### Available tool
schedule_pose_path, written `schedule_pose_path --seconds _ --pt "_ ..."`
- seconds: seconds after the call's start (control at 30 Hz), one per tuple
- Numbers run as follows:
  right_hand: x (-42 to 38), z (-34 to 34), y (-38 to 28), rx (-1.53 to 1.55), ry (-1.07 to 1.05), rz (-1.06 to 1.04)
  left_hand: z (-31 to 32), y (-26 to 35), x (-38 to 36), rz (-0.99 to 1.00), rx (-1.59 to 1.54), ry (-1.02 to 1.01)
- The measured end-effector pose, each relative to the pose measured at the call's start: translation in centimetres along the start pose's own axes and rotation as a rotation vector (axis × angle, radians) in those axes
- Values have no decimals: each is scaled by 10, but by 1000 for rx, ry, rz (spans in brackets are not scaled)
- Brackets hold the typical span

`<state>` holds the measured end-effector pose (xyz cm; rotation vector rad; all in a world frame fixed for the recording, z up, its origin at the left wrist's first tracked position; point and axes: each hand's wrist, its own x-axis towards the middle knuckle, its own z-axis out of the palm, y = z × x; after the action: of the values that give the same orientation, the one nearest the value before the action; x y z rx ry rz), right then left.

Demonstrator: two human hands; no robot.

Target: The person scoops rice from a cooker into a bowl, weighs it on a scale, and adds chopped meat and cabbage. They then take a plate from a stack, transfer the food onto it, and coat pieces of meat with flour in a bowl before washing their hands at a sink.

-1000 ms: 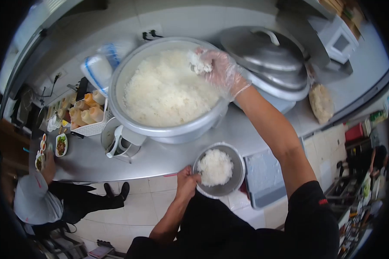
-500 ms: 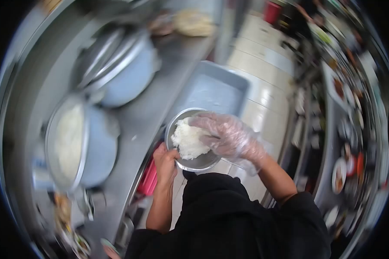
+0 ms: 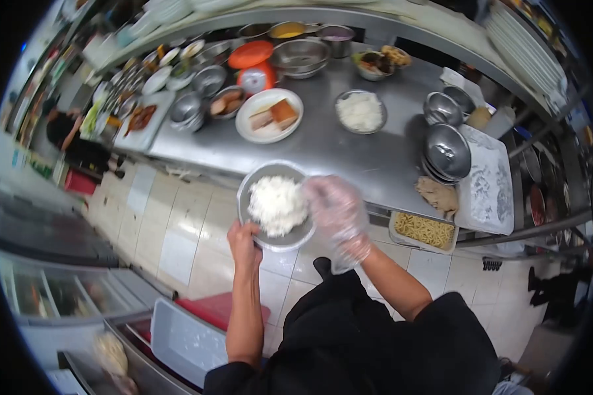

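Filling apparently paused, the bowl [image 3: 299, 233] clamped by the left hand [image 3: 245, 243] has been turned to the bench [image 3: 369, 161]; right hand [image 3: 338, 214] closure is unclear.

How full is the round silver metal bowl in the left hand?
Partly full: white cooked rice is mounded in the round silver metal bowl, with bare metal showing around it.

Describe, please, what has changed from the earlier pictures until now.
The view has swung right, from the large rice pot, now out of view, to another steel counter; the bowl came along. The gloved right hand, which held rice over the pot, has moved beside the bowl's right rim; no clump is visible in it. The bare left hand still grips the bowl containing rice.
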<state>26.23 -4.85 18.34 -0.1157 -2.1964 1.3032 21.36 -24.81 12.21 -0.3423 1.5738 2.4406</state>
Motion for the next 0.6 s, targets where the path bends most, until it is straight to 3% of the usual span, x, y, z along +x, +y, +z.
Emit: schedule_pose_path --seconds 0.07,0.13,0.17,0.2,0.23,0.27,0.33,0.43,0.5,0.57,0.6 --pt "21 -27 54 -30 302 213 57 -4 54 -22 31 -121" --pt "49 -50 92 340 452 545 123 0 98 -50 123 -240" --pt "64 -60 106 342 479 542 148 -7 123 -42 187 -293" --pt "80 -70 120 635 524 499 173 -11 142 -78 251 -330" --pt "101 -79 141 540 502 434 202 -18 155 -5 248 -368" --pt "121 -89 162 445 486 369 225 -21 170 -76 357 -387" --pt "168 -102 211 -35 405 295 269 -25 184 -14 459 -415" --pt "200 -113 232 -217 245 362 304 -37 212 -25 531 -432" --pt "207 -118 230 -1244 -197 24 309 -43 220 5 701 -416" --pt "190 -99 301 -1238 -101 -52 307 -45 214 43 1004 -363" --pt "183 -94 302 -1232 -58 -89 303 -49 216 28 1005 -359"
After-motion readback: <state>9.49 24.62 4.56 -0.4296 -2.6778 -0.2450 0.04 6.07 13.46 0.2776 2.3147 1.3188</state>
